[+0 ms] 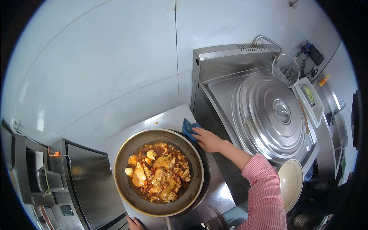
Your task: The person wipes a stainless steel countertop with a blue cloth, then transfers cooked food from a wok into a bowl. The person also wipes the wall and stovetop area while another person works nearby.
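My right hand (211, 141), in a pink striped sleeve, has its fingers on a folded blue cloth (190, 129) at the far right of the steel stand (220, 187). Beside the cloth is a large frying pan (120, 184) with a worn rim, its handle (169, 223) pointing towards me. Inside the pan lies a stew (161, 169) of pale chunks and peanut-like bits in reddish-brown sauce. My left hand (135, 223) shows only partly at the bottom edge, left of the handle, near the stand's front edge; its grip is hidden.
To the right, a big round steel lid (258, 115) covers a built-in cooker. A cream bowl (291, 184) is beside my sleeve. Behind are a wire strainer (286, 70) and a white basket (312, 103). A steel cabinet (95, 184) stands left; a tiled wall (115, 57) rises behind.
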The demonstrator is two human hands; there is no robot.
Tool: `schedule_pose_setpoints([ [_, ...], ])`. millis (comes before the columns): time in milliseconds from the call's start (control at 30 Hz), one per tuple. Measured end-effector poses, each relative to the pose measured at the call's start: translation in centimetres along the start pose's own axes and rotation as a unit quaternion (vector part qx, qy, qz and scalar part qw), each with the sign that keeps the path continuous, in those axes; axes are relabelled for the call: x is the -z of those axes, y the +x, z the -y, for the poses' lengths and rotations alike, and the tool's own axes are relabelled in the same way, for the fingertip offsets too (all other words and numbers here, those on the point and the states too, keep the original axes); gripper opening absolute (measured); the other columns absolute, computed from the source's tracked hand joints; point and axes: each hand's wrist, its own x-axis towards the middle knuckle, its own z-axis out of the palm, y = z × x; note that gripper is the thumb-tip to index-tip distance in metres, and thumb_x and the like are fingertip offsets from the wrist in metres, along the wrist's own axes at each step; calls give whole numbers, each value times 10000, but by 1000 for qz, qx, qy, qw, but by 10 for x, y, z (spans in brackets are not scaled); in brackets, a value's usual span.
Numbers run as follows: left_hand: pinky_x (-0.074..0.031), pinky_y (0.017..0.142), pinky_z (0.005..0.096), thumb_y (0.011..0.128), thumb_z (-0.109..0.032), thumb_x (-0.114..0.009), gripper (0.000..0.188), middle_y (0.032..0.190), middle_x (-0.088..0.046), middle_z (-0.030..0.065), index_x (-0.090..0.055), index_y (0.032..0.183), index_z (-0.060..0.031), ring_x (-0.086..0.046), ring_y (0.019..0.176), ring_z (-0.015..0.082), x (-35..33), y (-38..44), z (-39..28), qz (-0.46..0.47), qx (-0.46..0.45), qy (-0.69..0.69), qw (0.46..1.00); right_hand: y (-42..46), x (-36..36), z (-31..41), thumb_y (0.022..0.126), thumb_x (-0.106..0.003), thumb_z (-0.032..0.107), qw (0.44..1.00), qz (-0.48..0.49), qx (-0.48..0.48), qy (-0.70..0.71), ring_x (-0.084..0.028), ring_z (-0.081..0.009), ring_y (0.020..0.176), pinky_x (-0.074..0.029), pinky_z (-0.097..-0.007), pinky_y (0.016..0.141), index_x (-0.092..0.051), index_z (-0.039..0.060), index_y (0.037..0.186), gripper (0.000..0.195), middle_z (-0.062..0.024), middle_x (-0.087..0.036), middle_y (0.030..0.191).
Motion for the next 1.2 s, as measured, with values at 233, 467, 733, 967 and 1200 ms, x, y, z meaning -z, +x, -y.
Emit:
schedule_pose_setpoints([
  [233,-382,723,433,809,-362,-350,543,974,-458,308,-294,1156,52,-452,876,428,-4,4,6,13,-10,-2,1000,62,5,-18,765,-411,130,999,-2,-52,-11,-259,-254,1159,-263,-358,928,-381,88,1154,393,-128,-268,1250],
  [467,-372,756,422,809,-368,-348,555,1007,-434,315,-289,1152,65,-436,908,426,-2,3,0,17,3,-8,1000,111,-15,-35,768,-393,134,980,-93,-173,29,-254,-243,1162,-277,-363,913,-411,122,1138,371,-89,-263,1263],
  [733,-333,799,409,818,-319,-325,480,1060,-412,271,-329,1145,33,-412,964,393,-4,6,12,3,-29,-39,999,23,-34,-6,735,-434,75,991,-102,-66,53,-305,-268,1130,-300,-368,895,-496,116,1050,324,-100,-343,1213],
  [967,-391,663,416,820,-245,-339,391,893,-501,280,-343,1100,29,-487,799,415,-14,8,13,-59,-117,-70,989,-84,-36,34,701,-442,37,979,-141,-117,89,-331,-304,1097,-306,-376,889,-487,38,1017,319,-127,-343,1204],
  [1200,-399,682,416,823,-259,-339,410,925,-500,273,-327,1126,16,-492,811,406,-12,10,15,-61,-129,-72,987,-174,-48,119,695,-494,112,973,-140,-176,44,-290,-253,1136,-265,-420,904,-489,49,1011,322,-99,-326,1218],
])
